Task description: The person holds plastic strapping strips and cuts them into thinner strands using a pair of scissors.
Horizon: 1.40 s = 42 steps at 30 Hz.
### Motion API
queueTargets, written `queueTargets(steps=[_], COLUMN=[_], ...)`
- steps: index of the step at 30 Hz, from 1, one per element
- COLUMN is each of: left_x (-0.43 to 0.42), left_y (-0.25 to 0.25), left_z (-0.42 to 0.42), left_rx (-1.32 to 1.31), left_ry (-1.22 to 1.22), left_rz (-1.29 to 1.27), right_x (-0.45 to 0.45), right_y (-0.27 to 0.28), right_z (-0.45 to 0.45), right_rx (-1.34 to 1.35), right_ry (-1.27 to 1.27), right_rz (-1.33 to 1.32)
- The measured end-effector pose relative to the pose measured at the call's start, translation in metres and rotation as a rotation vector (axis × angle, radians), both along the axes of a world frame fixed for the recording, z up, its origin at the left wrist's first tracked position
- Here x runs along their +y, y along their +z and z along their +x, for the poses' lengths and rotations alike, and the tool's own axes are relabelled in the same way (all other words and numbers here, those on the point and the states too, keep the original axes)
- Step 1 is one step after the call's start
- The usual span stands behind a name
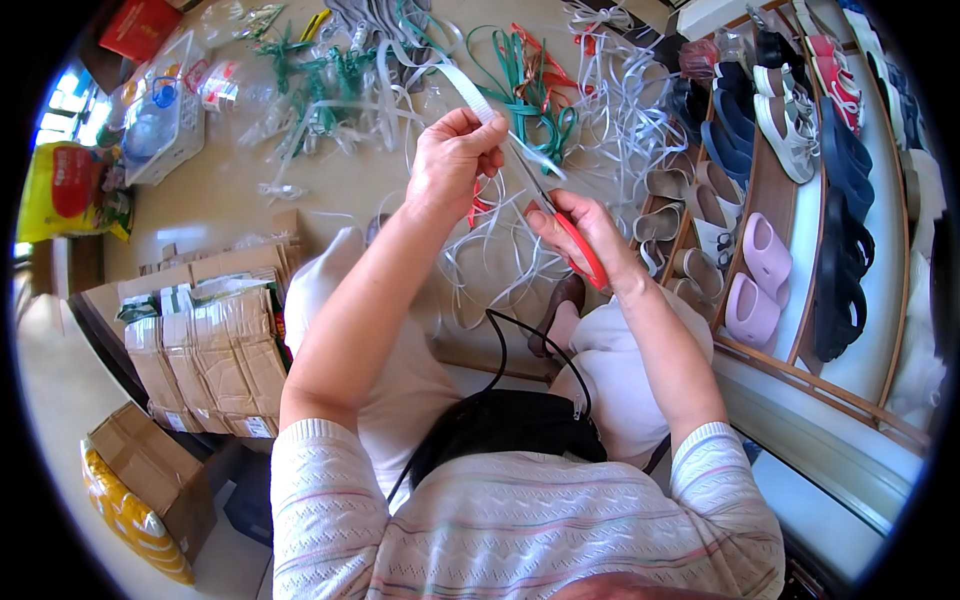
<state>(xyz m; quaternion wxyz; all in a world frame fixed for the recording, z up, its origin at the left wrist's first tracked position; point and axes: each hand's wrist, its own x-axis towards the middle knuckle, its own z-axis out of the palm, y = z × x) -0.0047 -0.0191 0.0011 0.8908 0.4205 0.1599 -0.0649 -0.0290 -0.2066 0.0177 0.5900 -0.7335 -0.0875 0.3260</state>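
Note:
My left hand (458, 158) pinches a white plastic strap (462, 88) between thumb and fingers. From there the strap curves up and to the left over the floor. In my right hand (590, 228) are scissors with red handles (582, 248), their blades (525, 165) pointing up and left toward the left hand. The blade tips are close to the left fingers; whether they touch the strap I cannot tell. Loose white straps (635, 110) lie tangled on the floor beyond, beside a bundle of green straps (535, 95) with some red ones.
At right stands a shoe rack with pink slippers (765, 255), black slippers (842, 280) and sneakers (785, 130). Flattened cardboard (215, 360) stands at left, above a cardboard box (150, 460). A white basket (165, 130) holds plastic bottles. A black bag (510, 425) rests on my lap.

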Motion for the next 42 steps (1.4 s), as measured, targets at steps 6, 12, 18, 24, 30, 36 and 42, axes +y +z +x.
queueTargets(steps=[6, 12, 18, 24, 30, 36, 42], left_x=[0.021, 0.003, 0.015, 0.009, 0.002, 0.019, 0.004], left_y=[0.004, 0.002, 0.003, 0.003, 0.005, 0.002, 0.007], left_z=[0.014, 0.002, 0.010, 0.006, 0.001, 0.011, 0.001], left_rx=[0.021, 0.043, 0.019, 0.014, 0.059, 0.042, 0.066], left_ry=[0.067, 0.003, 0.029, 0.018, -0.005, 0.041, 0.016], left_rz=[-0.069, -0.029, 0.020, 0.091, 0.045, 0.026, 0.015], right_x=[-0.002, 0.001, -0.004, -0.003, 0.001, -0.001, 0.004], right_y=[0.000, 0.003, 0.000, -0.007, 0.000, 0.001, -0.008], right_z=[-0.003, 0.001, 0.002, 0.003, 0.003, 0.002, 0.003], right_rx=[0.053, -0.016, -0.195, -0.243, -0.238, -0.269, -0.364], right_ry=[0.012, 0.027, 0.079, 0.073, 0.054, 0.085, 0.011], right_rz=[-0.043, -0.078, -0.225, -0.236, -0.283, -0.289, -0.194])
